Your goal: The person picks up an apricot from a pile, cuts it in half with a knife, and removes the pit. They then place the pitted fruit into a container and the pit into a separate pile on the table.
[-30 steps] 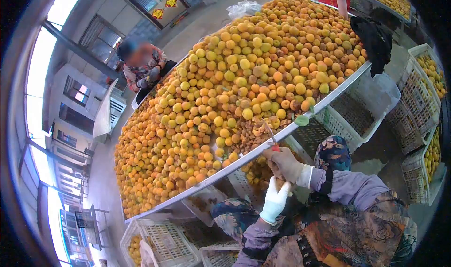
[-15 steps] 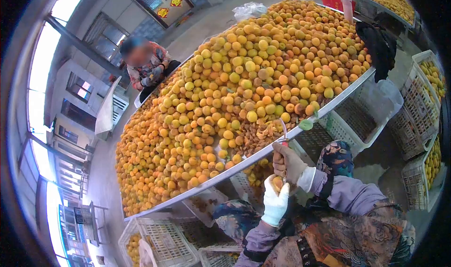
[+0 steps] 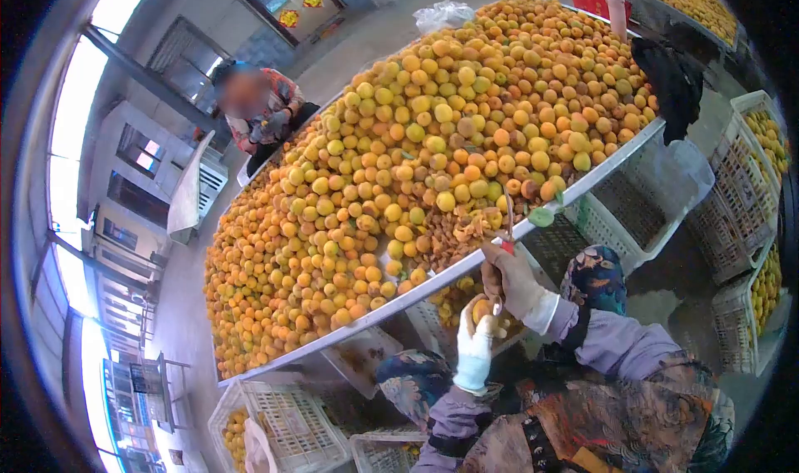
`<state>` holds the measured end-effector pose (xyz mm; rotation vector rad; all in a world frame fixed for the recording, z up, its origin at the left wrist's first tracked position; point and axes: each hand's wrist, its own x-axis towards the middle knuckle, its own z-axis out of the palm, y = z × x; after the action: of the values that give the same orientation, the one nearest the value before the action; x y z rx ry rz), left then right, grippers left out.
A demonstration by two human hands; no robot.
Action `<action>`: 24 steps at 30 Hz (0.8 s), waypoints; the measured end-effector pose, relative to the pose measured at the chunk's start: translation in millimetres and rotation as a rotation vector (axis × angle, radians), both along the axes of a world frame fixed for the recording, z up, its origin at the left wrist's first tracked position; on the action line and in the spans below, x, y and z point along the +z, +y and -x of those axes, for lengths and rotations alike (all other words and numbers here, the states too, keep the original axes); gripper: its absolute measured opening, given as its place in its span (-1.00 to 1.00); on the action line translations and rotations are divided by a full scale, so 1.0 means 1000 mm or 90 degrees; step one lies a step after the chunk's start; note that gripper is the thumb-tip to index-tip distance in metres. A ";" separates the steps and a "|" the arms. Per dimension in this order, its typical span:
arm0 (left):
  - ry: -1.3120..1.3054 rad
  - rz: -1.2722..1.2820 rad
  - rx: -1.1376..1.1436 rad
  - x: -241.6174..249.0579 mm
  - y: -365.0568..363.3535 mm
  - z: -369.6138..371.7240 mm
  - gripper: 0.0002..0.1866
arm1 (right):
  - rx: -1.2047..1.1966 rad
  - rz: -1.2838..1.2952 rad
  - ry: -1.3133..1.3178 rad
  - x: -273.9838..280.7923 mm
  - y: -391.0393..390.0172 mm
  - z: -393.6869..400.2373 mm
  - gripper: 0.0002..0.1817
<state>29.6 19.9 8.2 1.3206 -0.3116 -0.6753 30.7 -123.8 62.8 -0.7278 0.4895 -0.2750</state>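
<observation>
Head view: apricot in left hand

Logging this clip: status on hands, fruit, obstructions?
Left hand cradles apricot. Right hand grips knife, blade up. Table edge close; nothing blocking.

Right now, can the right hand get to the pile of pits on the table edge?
Probably yes. The right hand holds a small knife whose blade already points into the pile of pits just above it, and nothing stands between them. The left hand holds an apricot lower down.
</observation>
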 end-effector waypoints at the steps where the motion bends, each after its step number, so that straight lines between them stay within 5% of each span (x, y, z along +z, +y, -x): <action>1: 0.018 -0.012 -0.016 0.010 0.001 -0.001 -0.56 | -0.015 0.060 -0.062 0.005 -0.002 0.002 -0.54; 3: 0.105 0.047 -0.039 0.024 0.005 0.000 -0.55 | 0.002 0.150 -0.147 0.010 -0.010 0.008 -0.51; 8: 0.129 0.041 -0.089 0.036 0.007 0.002 -0.47 | 0.080 0.047 -0.288 0.028 -0.015 0.010 -0.62; 22: 0.148 -0.030 -0.224 0.036 0.012 0.005 -0.40 | 0.270 0.077 -0.239 0.022 -0.013 0.018 -0.68; 24: 0.176 -0.022 -0.197 0.044 0.008 0.009 -0.60 | 0.311 0.055 -0.213 0.024 -0.013 0.019 -0.75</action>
<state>20.2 27.7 52.5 1.2040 -0.2809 -1.1163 11.5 -137.3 86.5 -0.8426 -0.0254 0.0431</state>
